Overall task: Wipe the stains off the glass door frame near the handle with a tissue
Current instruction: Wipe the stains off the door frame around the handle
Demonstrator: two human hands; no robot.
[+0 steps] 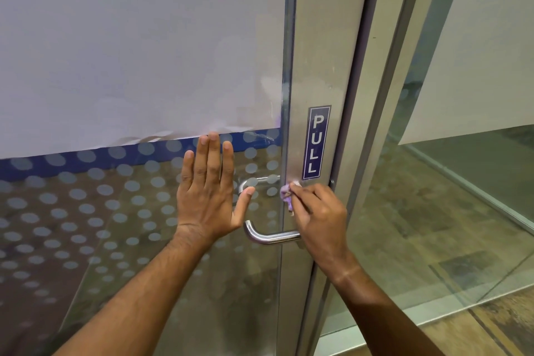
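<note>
Fingers (300, 192) of the right hand (318, 217) are curled round a crumpled tissue (286, 192), pinching it and pressing it against the metal door frame (315, 66). The wad pokes out just to the left of those fingertips, touching the frame right under the lower edge of the PULL sticker (315, 143) and above the handle (268, 237), which runs out leftward below the knuckles.

To do this stroke well, I would keep the wad bunched tight under the fingertips so the pressure lands on the paper, not on bare skin, and work in short strokes over the dull smears that seem to show on the frame just left of the sticker. The sticker's bottom edge sits so close to the fingertips that a hard upward rub could catch and lift it; sideways or downward passes look safer. A thin tissue is likely to shred, so turning it to a fresh face would help.

Further left, the left hand (209, 188) lies flat on the dotted glass pane (86, 211), fingers straight and together, thumb spread toward the handle. It appears to be bracing the door, which should stop the panel swinging under the rubbing.
</note>
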